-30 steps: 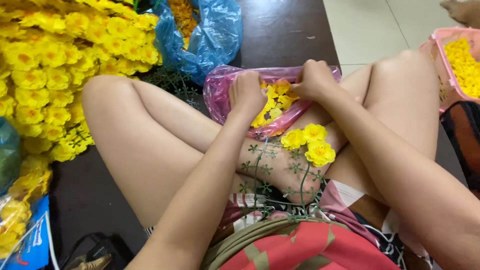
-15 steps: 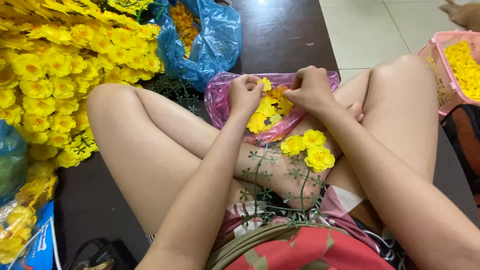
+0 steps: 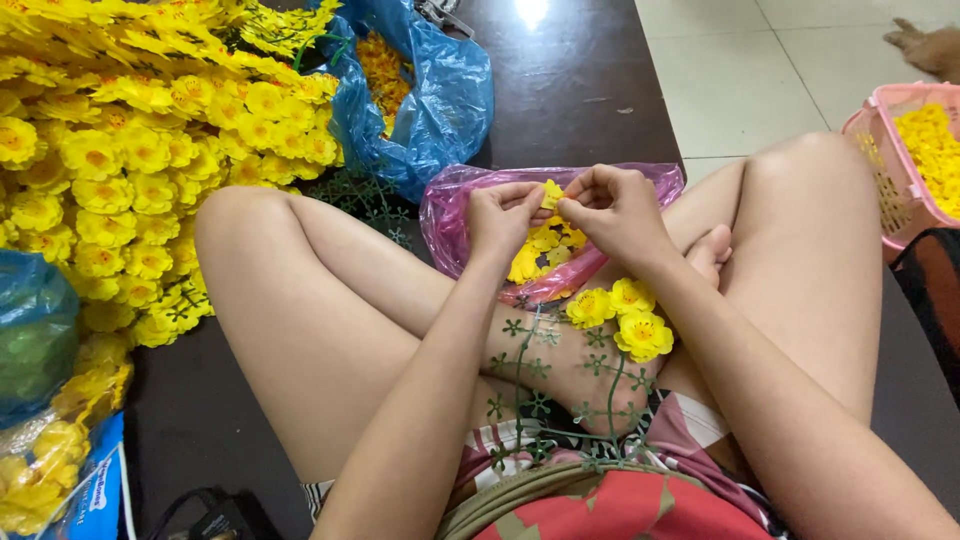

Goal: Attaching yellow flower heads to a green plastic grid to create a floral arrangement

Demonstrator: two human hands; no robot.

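I sit cross-legged on a dark floor. My left hand and my right hand meet above a pink plastic bag of loose yellow flower heads. Both pinch one small yellow petal piece between their fingertips. A green plastic stem with empty star-shaped sockets lies across my lap. Three yellow flowers sit on its upper end, just below my right wrist.
A big heap of finished yellow flower branches fills the left side. A blue bag of yellow pieces stands behind the pink one. A pink basket of yellow flowers is at the right. More bags lie at lower left.
Both hands have lifted from inside the pink bag and come together, now pinching a yellow petal piece between them. The view has shifted slightly.
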